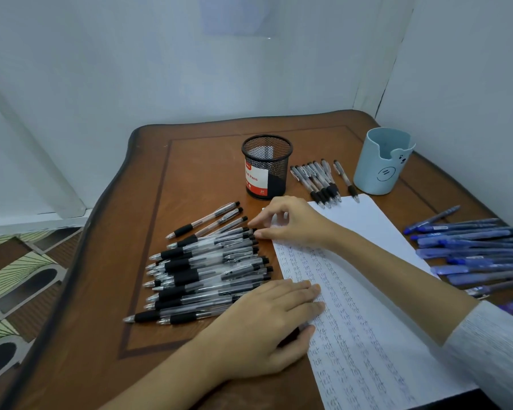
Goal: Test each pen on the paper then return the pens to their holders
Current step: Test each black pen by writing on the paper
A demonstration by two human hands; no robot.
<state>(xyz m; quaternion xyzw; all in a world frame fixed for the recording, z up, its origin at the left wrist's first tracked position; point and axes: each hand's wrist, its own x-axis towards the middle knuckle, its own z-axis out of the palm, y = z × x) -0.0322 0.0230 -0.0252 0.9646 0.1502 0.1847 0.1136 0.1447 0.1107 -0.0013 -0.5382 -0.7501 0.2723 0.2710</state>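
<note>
A white paper covered in rows of handwritten test marks lies on the wooden table. My left hand rests flat on the paper's left edge, fingers straight. To its left lies a pile of several black-grip clear pens. My right hand reaches across the paper to the pile's upper end, where thumb and forefinger pinch the clicker end of one black pen. A black mesh holder and a pale blue cup holder stand at the back; no pens stick out of either.
A second small group of black pens lies between the two holders. Several blue pens lie spread at the right edge of the table. White walls close in behind and to the right; patterned floor shows at left.
</note>
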